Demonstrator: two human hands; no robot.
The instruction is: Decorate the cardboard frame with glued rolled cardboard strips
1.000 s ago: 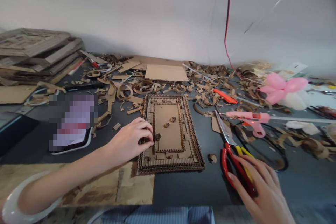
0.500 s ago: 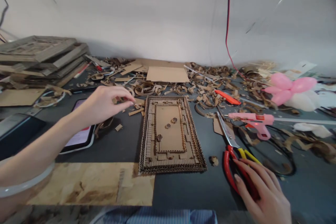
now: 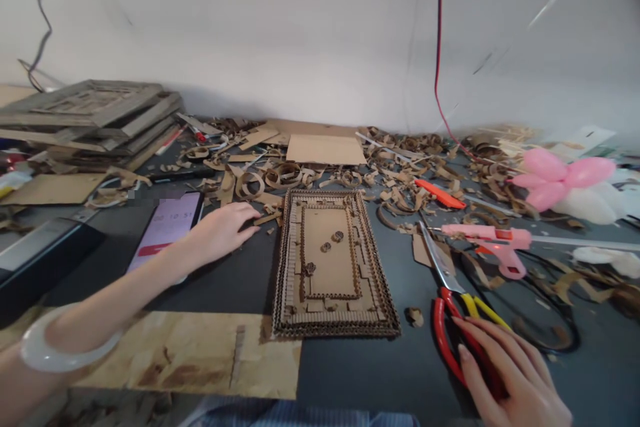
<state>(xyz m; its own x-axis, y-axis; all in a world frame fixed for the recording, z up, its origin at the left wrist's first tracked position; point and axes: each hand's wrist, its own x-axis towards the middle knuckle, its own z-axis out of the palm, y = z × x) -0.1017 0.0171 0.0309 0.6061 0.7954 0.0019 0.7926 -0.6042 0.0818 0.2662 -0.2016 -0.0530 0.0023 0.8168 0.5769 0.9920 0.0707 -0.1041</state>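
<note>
My left hand (image 3: 223,235) is low over the table beside a phone (image 3: 167,227), fingers apart near small cardboard strips (image 3: 270,217). Right of it lies a rectangular cardboard panel (image 3: 327,260) with corrugated borders and a few small coiled pieces on it. My right hand (image 3: 520,373) rests loosely over the handles of red-handled scissors (image 3: 440,267), its fingers stretched and not visibly gripping. The scissors lie flat, blades pointing away from me. Yellow handles (image 3: 483,310) of another tool show beside them.
A pink glue gun (image 3: 493,240), an orange cutter (image 3: 440,194) and pink balloons (image 3: 565,177) are at the right. Cardboard curls and scraps (image 3: 285,173) litter the back along the wall. Stacked frames (image 3: 100,113) stand back left; a stained cardboard sheet (image 3: 200,353) lies in front.
My left hand has come down from above the table to the scraps left of the panel. The right hand stays over the scissors. The whole view has shifted slightly.
</note>
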